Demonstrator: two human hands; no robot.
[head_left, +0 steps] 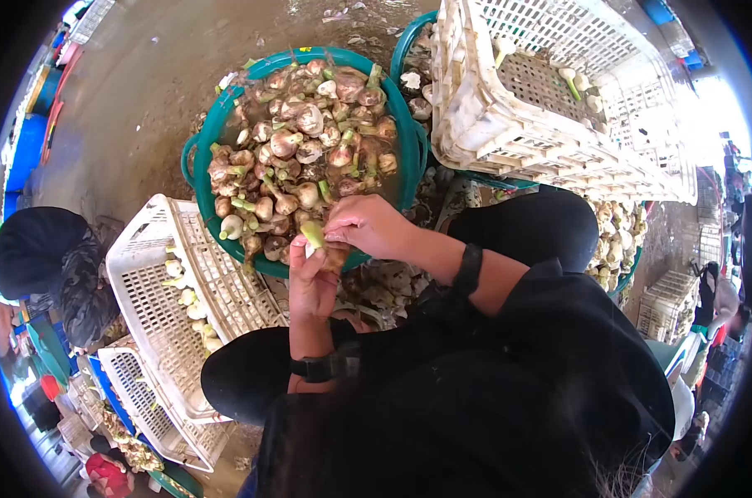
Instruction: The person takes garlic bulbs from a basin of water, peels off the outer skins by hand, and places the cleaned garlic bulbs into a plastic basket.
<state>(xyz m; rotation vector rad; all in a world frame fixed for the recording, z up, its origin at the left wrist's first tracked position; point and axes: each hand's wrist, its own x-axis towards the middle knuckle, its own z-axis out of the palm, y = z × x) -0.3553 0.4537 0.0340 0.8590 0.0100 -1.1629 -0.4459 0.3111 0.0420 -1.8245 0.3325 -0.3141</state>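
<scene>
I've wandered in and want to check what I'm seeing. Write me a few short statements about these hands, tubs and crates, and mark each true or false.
1. The left hand holds a bulb with a green stem. True.
2. The right hand is far from the left one. False: it is close by, with its fingers at the same bulb.
3. The tub in front holds many bulbs. True.
4. The right wrist is bare. False: it wears a dark band.
5. The big crate by the person's left knee has a few bulbs in it. True.
6. The upper crate on the right is green. False: it is a dirty white.
</scene>
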